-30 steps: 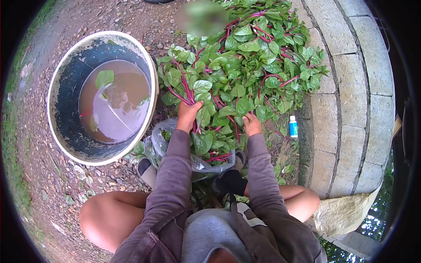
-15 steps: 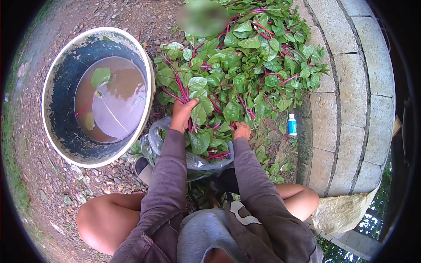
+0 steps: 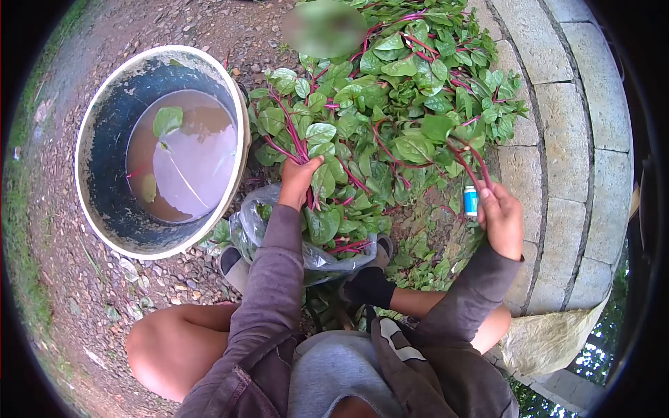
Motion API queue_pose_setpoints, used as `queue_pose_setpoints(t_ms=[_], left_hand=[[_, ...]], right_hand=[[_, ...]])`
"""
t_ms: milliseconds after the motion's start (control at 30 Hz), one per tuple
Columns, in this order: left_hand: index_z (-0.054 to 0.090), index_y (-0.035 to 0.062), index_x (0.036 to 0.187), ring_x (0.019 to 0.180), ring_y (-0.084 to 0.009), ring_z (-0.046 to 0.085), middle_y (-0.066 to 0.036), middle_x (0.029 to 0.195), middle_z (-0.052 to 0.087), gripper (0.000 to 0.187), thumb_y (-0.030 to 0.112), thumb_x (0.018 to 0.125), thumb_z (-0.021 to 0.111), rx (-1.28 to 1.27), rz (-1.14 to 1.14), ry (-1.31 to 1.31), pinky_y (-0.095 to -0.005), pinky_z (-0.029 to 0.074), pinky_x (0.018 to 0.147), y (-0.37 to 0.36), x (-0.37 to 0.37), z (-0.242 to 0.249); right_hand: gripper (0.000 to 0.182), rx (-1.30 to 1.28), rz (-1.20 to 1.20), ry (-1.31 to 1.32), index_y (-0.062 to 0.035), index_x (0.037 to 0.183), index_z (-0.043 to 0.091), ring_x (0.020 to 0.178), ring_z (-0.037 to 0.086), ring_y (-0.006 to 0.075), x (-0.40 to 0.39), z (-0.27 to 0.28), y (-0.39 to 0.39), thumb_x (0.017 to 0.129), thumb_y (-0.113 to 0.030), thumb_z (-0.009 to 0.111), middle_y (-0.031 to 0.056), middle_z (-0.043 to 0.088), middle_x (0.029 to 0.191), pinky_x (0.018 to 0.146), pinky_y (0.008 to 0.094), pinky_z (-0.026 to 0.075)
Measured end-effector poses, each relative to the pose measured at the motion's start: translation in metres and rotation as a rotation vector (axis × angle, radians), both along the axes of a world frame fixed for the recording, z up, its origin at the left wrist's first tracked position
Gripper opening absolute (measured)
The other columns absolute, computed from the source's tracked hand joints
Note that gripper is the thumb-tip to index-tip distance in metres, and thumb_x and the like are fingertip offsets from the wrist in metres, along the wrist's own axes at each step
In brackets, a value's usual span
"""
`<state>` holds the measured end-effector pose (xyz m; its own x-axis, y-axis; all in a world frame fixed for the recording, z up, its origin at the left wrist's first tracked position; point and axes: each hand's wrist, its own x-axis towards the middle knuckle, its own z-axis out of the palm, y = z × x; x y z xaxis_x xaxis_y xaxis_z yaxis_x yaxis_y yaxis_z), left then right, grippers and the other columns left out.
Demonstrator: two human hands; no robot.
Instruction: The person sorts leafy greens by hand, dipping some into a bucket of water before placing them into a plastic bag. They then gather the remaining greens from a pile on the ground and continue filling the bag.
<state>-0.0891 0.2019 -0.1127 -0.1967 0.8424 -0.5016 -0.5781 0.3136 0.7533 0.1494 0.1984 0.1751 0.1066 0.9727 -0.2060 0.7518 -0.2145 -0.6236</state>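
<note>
My left hand (image 3: 298, 180) is closed round a bunch of leafy greens with purple-red stems (image 3: 293, 132), above the plastic bag. In my right hand (image 3: 500, 216), raised to the right near the block wall, thumb and fingers pinch a few red stems (image 3: 468, 155) with green leaves at their upper end. A large heap of the same leafy greens (image 3: 390, 97) lies on the ground beyond both hands. The clear plastic bag (image 3: 254, 216) sits between my feet, with leaves and cut stems inside its mouth. Behind my right hand stands a small white bottle with a blue label (image 3: 470, 200), partly covered.
A large dark tub with a white rim (image 3: 82, 150) stands at the left, holding muddy water and floating leaves. A curved concrete block wall (image 3: 564, 146) borders the right side. A pale sack (image 3: 550, 338) lies at its lower end. Gravelly soil (image 3: 77, 279) surrounds the tub.
My right hand has moved from the greens by the bag out to the right and up, with stems in it. My left hand keeps its hold on the bunch.
</note>
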Motion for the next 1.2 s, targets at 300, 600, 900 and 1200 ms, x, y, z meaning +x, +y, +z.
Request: queue_pose_setpoints(t_ms=[300, 600, 900, 1200], left_hand=[[0.055, 0.0001, 0.112, 0.082, -0.0151, 0.059, -0.006, 0.1, 0.062, 0.044, 0.013, 0.074, 0.073, -0.038, -0.067, -0.278, -0.0291, 0.047, 0.075, -0.003, -0.003, -0.004], [0.055, 0.0, 0.108, 0.085, -0.0194, 0.059, -0.009, 0.097, 0.062, 0.041, 0.01, 0.071, 0.07, -0.103, -0.106, -0.182, -0.0324, 0.046, 0.076, -0.016, -0.016, -0.028], [0.055, 0.0001, 0.108, 0.082, -0.0164, 0.059, -0.007, 0.093, 0.062, 0.042, 0.009, 0.07, 0.07, 0.025, -0.24, -0.032, -0.0296, 0.046, 0.075, -0.008, -0.014, -0.011], [0.055, 0.0006, 0.105, 0.071, -0.0162, 0.061, -0.007, 0.089, 0.062, 0.037, 0.013, 0.073, 0.07, -0.04, -0.132, -0.115, -0.0303, 0.049, 0.066, -0.013, -0.032, -0.005]], right_hand=[[0.019, 0.215, 0.286, -0.272, -0.0099, 0.098, 0.061, 0.062, 0.059, 0.0377, -0.108, -0.14, 0.016, 0.084, -0.021, 0.055, 0.0198, 0.06, 0.068, 0.057, 0.045, 0.046], [0.029, -0.304, 0.194, 0.469, -0.0012, 0.096, 0.065, 0.074, 0.06, 0.0145, -0.082, -0.267, 0.045, 0.085, -0.028, 0.059, 0.0058, 0.065, 0.081, 0.071, 0.0285, 0.047], [0.012, -0.181, -0.278, 0.822, -0.0119, 0.082, 0.059, 0.046, 0.04, 0.0035, -0.141, -0.242, 0.191, 0.084, -0.023, 0.063, -0.0066, 0.047, 0.059, 0.037, 0.0184, 0.03], [0.037, 0.074, 0.243, 0.198, -0.0091, 0.073, 0.052, 0.045, 0.035, 0.0069, -0.036, -0.086, 0.191, 0.09, -0.042, 0.048, -0.0031, 0.046, 0.059, 0.042, 0.0226, 0.029]])
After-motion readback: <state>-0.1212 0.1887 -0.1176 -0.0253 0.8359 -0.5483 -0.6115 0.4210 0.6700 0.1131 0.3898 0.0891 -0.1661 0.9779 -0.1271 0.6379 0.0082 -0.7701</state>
